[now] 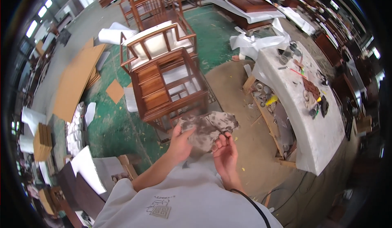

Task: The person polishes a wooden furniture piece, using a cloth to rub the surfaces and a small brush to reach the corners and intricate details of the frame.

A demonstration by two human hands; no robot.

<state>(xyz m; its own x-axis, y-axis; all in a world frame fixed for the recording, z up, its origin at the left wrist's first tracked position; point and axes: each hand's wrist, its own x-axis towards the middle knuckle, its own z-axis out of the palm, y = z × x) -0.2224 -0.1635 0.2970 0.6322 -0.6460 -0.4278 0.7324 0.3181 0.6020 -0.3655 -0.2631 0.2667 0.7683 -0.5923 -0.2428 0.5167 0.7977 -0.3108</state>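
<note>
In front of my chest I hold a stained rag, pale with blotchy brown patches and partly folded. My left hand grips its left side, the thumb lying on top. The fingers of my right hand are curled and pinch its lower right edge. Just beyond the rag stands a reddish-brown wooden furniture frame with slats and open gaps in its top. It is close to the rag, but I cannot tell whether they touch.
A white-covered workbench on the right carries tools and scraps. Beyond the frame stand wooden chairs. Cardboard sheets lie on the left. White wrapping sits near wrapped panels at the back. A cable runs along the floor.
</note>
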